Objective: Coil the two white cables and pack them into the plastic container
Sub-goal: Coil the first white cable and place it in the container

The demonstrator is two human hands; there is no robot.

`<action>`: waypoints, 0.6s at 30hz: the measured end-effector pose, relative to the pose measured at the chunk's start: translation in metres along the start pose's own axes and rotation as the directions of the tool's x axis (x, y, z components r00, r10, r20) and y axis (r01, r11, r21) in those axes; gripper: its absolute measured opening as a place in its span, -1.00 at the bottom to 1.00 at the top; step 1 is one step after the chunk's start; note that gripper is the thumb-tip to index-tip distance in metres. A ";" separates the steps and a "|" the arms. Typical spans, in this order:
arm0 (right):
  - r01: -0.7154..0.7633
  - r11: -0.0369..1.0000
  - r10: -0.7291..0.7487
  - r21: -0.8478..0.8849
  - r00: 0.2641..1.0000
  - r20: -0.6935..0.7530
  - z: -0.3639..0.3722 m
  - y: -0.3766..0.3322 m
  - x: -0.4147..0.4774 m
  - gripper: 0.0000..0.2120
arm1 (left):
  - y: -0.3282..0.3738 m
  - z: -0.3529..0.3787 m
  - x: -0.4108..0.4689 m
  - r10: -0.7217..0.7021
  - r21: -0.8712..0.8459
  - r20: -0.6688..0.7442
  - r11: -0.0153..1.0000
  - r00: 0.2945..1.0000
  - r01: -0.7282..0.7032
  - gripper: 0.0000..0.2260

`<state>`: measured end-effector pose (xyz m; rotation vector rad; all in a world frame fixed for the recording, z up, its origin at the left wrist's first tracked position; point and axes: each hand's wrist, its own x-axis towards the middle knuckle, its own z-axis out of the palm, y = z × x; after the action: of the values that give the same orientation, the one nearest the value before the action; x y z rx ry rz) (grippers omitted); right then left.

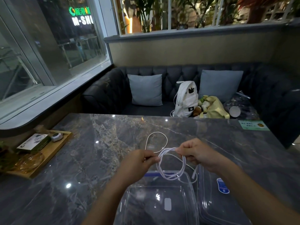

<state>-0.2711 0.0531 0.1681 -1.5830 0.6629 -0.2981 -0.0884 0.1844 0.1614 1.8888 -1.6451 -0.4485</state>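
Both hands hold one white cable in loose loops above the clear plastic container. My left hand pinches the loops at their left side. My right hand grips the bundle at its upper right. The loops hang down over the container's far rim. A second white cable, off-white and braided-looking, lies in a single loop on the marble table just beyond my hands. The container's clear lid with a blue sticker lies to its right, partly under my right forearm.
A wooden tray with a small box and a glass dish stands at the table's left edge. A green card lies at the far right corner. Behind the table is a dark sofa with cushions, a white backpack and bags.
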 end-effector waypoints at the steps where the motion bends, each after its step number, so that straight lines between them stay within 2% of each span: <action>1: 0.017 0.999 -0.017 -0.034 1.000 -0.007 -0.001 0.001 -0.001 -0.71 | 0.002 0.001 0.001 0.000 0.038 -0.004 0.999 1.000 0.000 -0.79; 2: 0.043 0.995 -0.044 -0.087 0.999 -0.015 -0.002 0.001 -0.003 -0.73 | 0.004 0.001 0.001 -0.004 0.035 0.006 0.999 1.000 0.004 -0.78; 5: 0.139 0.953 -0.154 -0.267 0.988 -0.033 -0.004 0.002 -0.005 -0.74 | 0.008 0.005 0.003 -0.038 -0.113 0.042 0.993 0.998 0.042 -0.81; 9: 0.273 0.844 -0.311 -0.461 0.950 -0.007 -0.004 0.001 -0.009 -0.81 | 0.006 0.013 0.003 -0.083 -0.202 -0.020 0.976 0.996 0.078 -0.87; 10: 0.321 0.776 -0.372 -0.542 0.928 0.016 -0.004 0.001 -0.011 -0.83 | 0.006 0.015 0.003 -0.090 -0.236 -0.029 0.968 0.995 0.081 -0.91; 11: 0.374 0.665 -0.452 -0.646 0.891 0.051 -0.004 0.002 -0.012 -0.83 | 0.004 0.017 0.004 -0.093 -0.278 -0.037 0.957 0.995 0.079 -0.95; 12: 0.423 0.498 -0.553 -0.757 0.827 0.099 -0.003 0.004 -0.014 -0.83 | 0.004 0.019 0.004 -0.100 -0.322 -0.047 0.943 0.994 0.080 -0.96; 14: 0.426 0.119 -0.732 -0.897 0.648 0.211 -0.002 0.008 -0.016 -0.79 | 0.002 0.024 0.003 -0.189 -0.414 -0.042 0.897 0.981 0.155 -0.94; 15: 0.408 0.000 -0.780 -0.913 0.571 0.255 -0.001 0.010 -0.016 -0.78 | 0.000 0.027 0.002 -0.259 -0.456 -0.016 0.862 0.966 0.223 -0.95; 16: 0.394 -0.061 -0.810 -0.917 0.517 0.276 -0.001 0.011 -0.017 -0.78 | -0.002 0.029 0.000 -0.311 -0.482 0.032 0.828 0.950 0.287 -0.96; 18: 0.350 -0.110 -0.849 -0.930 0.453 0.271 0.000 0.015 -0.017 -0.78 | -0.003 0.032 -0.005 -0.357 -0.506 0.148 0.774 0.922 0.380 -0.97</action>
<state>-0.2881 0.0627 0.1566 -3.1219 0.2320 -1.2699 -0.1061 0.1831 0.1341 1.7635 -1.0086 -1.0013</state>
